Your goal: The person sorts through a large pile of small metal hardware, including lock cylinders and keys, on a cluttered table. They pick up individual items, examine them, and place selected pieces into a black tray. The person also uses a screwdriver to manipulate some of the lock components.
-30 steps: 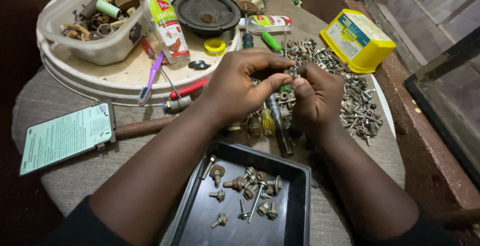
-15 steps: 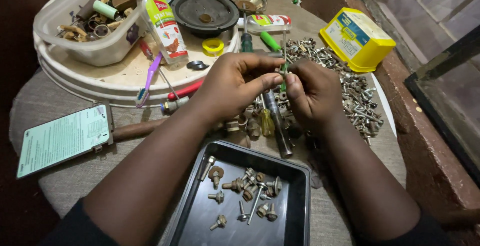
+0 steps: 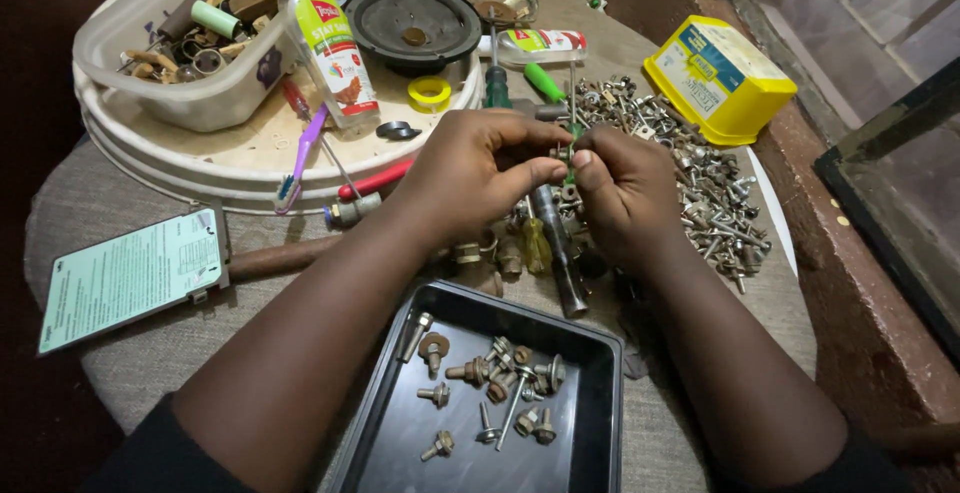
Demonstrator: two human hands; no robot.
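The left hand (image 3: 475, 168) and the right hand (image 3: 625, 193) had stayed close together over the table, just as they were a moment before, but they had moved a little lower in the view. Their fingertips met and pinched a small screw (image 3: 566, 153) between them. It was mostly hidden by the fingers, so its shape was hard to make out. Just below the hands lay a screwdriver (image 3: 555, 243), partly covered by them. The pile of loose screws (image 3: 700, 168) lay beside the right hand. The black tray (image 3: 590, 423) with a few screws sat nearer the person, cut off at the bottom edge.
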